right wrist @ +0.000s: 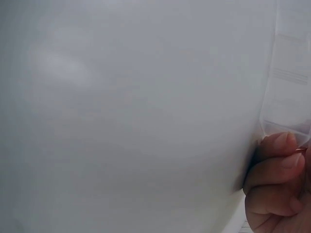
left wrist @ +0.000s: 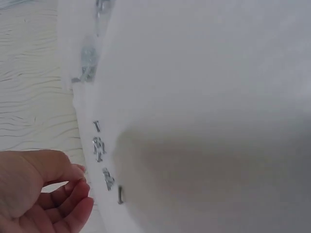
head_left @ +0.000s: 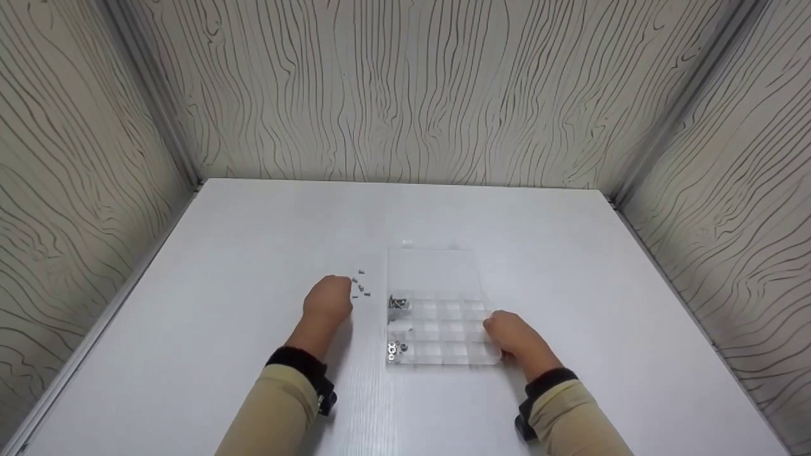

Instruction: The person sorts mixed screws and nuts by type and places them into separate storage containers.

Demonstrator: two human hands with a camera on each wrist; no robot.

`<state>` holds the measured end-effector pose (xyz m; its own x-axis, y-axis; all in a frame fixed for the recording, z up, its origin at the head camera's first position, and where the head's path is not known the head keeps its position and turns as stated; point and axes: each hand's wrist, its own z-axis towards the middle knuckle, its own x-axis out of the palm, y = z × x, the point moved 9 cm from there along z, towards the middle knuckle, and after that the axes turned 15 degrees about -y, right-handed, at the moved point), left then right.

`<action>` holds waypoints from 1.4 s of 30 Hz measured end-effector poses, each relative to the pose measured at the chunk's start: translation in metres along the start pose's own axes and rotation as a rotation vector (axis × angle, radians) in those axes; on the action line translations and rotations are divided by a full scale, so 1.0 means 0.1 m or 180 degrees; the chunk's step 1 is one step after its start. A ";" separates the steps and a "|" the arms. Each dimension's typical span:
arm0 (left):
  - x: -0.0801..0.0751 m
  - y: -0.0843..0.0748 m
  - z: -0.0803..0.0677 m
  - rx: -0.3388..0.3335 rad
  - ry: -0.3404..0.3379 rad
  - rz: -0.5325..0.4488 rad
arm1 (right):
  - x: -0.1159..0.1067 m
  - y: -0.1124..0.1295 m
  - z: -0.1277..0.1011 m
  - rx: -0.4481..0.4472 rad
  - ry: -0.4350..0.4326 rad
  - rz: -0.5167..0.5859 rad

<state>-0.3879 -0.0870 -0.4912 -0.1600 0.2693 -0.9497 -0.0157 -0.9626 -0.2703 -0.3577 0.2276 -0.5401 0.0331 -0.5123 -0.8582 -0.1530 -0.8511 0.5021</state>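
Observation:
A clear plastic compartment box [head_left: 447, 328] lies on the table with its clear lid [head_left: 434, 269] folded back. Long screws [head_left: 398, 303] fill one left-hand compartment, and nuts [head_left: 392, 349] sit in the near left corner. My right hand [head_left: 514, 332] grips the box's right edge; in the right wrist view its curled fingers [right wrist: 274, 172] meet the box's corner. Left of the box, my left hand [head_left: 328, 299] is beside several loose small screws [left wrist: 120, 195]. In the left wrist view its thumb and fingertips come together; whether a screw is between them I cannot tell.
The white table [head_left: 253, 234] is enclosed by wood-grain patterned panels [head_left: 393, 95] at the back and both sides. Metal corner posts [head_left: 152, 95] stand where the panels meet. Black bands [head_left: 298, 364] with small cameras circle both wrists over beige sleeves.

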 end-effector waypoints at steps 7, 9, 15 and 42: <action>-0.03 -0.44 -0.01 0.0277 -0.0114 -0.0275 | 0.02 -0.02 0.00 0.0018 0.0025 -0.0028; -0.02 -0.54 -0.04 0.0348 -0.0100 -0.0378 | 0.02 -0.02 -0.01 0.0021 0.0035 -0.0036; 0.06 -0.68 -0.12 0.0402 0.0121 -0.0484 | 0.01 0.01 -0.02 0.0017 0.0037 -0.0031; -0.08 -0.02 0.03 -0.0103 -0.0085 -0.0254 | 0.02 -0.04 -0.01 0.0164 0.0033 0.0216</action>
<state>-0.3898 -0.0877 -0.4828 -0.1859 0.3439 -0.9204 0.0023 -0.9366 -0.3504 -0.3562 0.2294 -0.5436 0.0313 -0.5699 -0.8211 -0.2060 -0.8076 0.5527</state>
